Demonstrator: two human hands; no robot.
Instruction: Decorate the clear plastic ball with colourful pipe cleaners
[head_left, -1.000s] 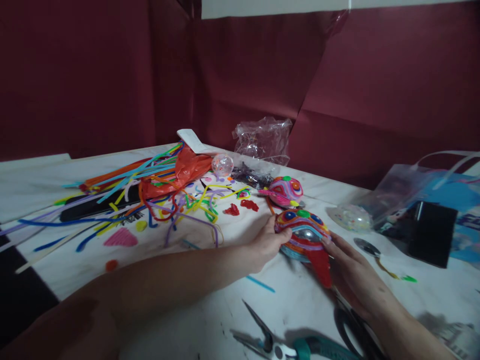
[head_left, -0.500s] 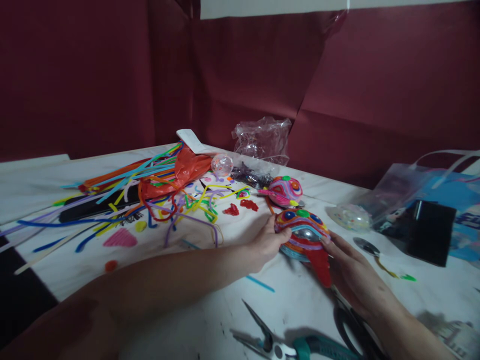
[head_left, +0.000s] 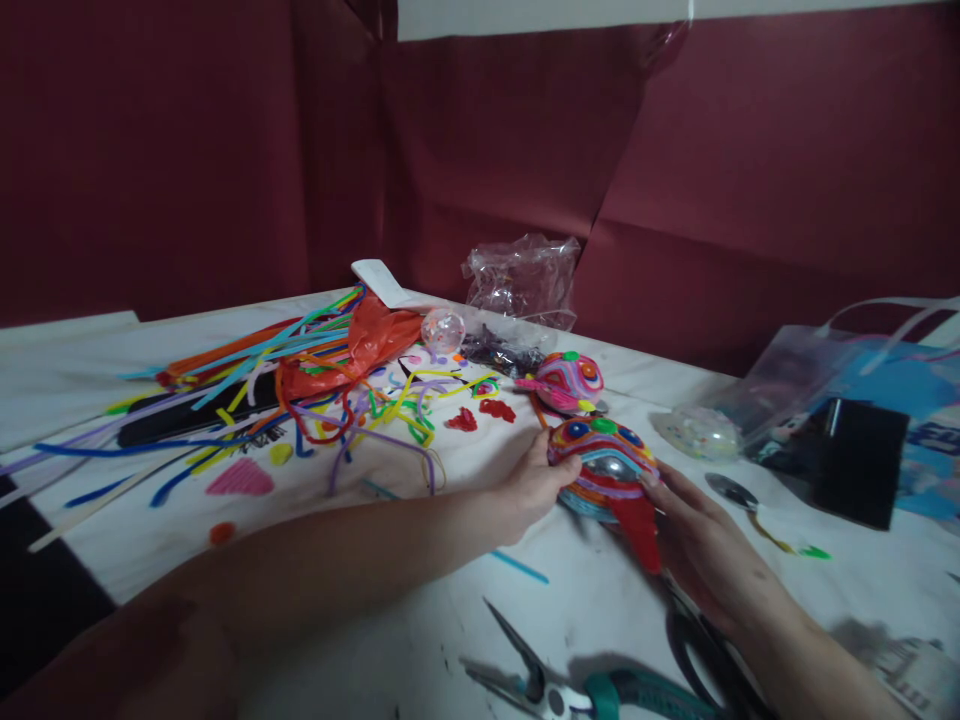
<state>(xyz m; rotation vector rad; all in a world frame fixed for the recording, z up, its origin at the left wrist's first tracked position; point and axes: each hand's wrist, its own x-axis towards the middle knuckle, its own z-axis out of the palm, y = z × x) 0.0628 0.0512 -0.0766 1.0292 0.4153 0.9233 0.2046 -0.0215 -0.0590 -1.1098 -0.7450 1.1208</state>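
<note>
A rounded craft ball (head_left: 600, 465) covered in rows of coloured pipe cleaner is held between my two hands. It has a green dot, blue and orange circles, a bare shiny patch and a red flap (head_left: 637, 530) hanging at its lower right. My left hand (head_left: 540, 475) grips its left side, thumb on the front. My right hand (head_left: 694, 530) holds the right side, fingertips at its edge and partly hidden behind it. Just behind stands a similar pink striped ball (head_left: 568, 380). Below lie green-handled needle-nose pliers (head_left: 555, 695) with jaws apart, and black-handled scissors (head_left: 705, 645) partly under my right wrist.
Coloured pipe cleaners (head_left: 247, 370) spill from a red plastic bag (head_left: 382, 335) at the left. Around them are red cut-outs (head_left: 496, 410), a pink piece (head_left: 240, 477) and a clear ball (head_left: 442, 330). On the right are a clear dome (head_left: 701, 432), a disc (head_left: 731, 490) and a black box (head_left: 862, 462).
Both hands keep the same hold on the craft ball. The whole view has shifted very slightly; nothing else visibly differs.
</note>
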